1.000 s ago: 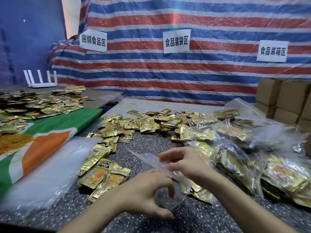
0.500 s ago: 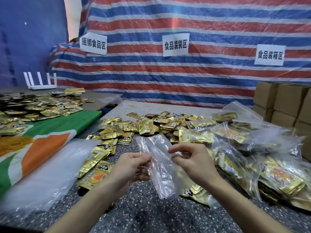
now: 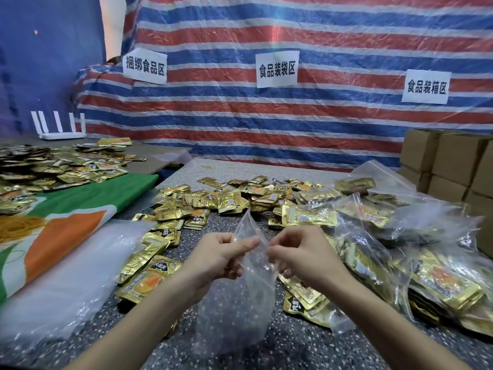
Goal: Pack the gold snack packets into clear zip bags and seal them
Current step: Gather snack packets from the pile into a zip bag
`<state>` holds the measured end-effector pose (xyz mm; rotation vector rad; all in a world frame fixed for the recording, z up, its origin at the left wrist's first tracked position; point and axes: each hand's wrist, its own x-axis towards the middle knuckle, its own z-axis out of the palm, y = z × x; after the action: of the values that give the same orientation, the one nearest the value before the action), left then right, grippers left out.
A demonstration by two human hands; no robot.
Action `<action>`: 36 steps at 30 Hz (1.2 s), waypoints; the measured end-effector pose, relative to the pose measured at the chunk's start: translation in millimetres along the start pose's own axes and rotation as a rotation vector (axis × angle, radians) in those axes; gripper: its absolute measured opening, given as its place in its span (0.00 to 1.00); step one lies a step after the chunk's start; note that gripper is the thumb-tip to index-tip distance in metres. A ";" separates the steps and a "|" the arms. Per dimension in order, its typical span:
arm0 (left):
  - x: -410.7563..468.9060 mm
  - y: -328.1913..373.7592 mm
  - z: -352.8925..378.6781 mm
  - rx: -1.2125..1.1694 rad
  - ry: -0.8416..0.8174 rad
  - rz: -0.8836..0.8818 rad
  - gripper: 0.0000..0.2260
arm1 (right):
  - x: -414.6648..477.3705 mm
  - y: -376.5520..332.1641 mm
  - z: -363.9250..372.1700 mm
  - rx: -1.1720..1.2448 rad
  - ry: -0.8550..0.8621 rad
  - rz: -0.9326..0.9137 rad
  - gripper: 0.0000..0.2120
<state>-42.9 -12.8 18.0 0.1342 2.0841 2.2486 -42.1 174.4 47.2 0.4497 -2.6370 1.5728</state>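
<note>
An empty clear zip bag (image 3: 240, 311) hangs upright over the speckled table (image 3: 293, 345), held at its top edge. My left hand (image 3: 216, 259) pinches one side of the bag's mouth and my right hand (image 3: 301, 256) pinches the other side, close together. One corner of the bag (image 3: 246, 218) sticks up above my fingers. Loose gold snack packets (image 3: 221, 200) lie heaped on the table beyond my hands, and a few more gold packets (image 3: 145, 276) lie just left of my left wrist. Filled clear bags of gold packets (image 3: 400, 252) are piled to the right.
A stack of empty clear bags (image 3: 66, 279) lies at the near left beside a green, white and orange cloth (image 3: 66, 209). More gold packets (image 3: 53, 169) cover the left table. Cardboard boxes (image 3: 450, 166) stand at the right. A striped tarp (image 3: 266, 129) hangs behind.
The bag has swung from slanting across my hands to hanging straight down. Both hands have come closer together at its top edge and risen a little.
</note>
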 end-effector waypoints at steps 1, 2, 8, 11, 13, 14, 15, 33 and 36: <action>3.3 0.3 -5.7 0.046 0.016 0.007 0.15 | 1.6 2.7 -4.6 0.009 0.056 0.028 0.06; 7.0 -0.2 -12.6 0.132 0.055 0.029 0.15 | 3.8 6.2 -9.6 0.021 0.126 0.054 0.06; 31.0 -12.7 -48.3 0.340 -0.069 0.011 0.14 | 14.6 25.8 -15.5 0.037 0.285 0.105 0.02; 50.9 -22.4 -53.4 0.080 -0.197 -0.073 0.32 | 20.7 29.3 -8.6 0.026 0.286 0.092 0.02; 74.7 -29.0 -59.6 0.007 -0.035 -0.076 0.33 | 26.7 31.3 -7.1 0.042 0.281 0.097 0.02; 89.0 -33.8 -63.6 0.090 0.066 -0.069 0.29 | 30.0 32.2 -6.5 0.050 0.273 0.098 0.02; 104.6 -40.0 -68.3 0.270 0.164 -0.055 0.23 | 32.8 33.4 -5.6 0.053 0.263 0.098 0.02; 244.3 -99.7 -109.2 1.375 0.618 -0.232 0.17 | 59.0 56.7 15.3 0.148 0.177 0.106 0.05; 232.1 -85.2 -110.1 1.229 0.550 -0.207 0.16 | 58.2 55.3 17.6 0.163 0.168 0.122 0.05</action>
<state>-286.5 -89.3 -71.8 -0.6593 3.2107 0.6409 -110.6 170.5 1.8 0.1556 -2.4648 1.7829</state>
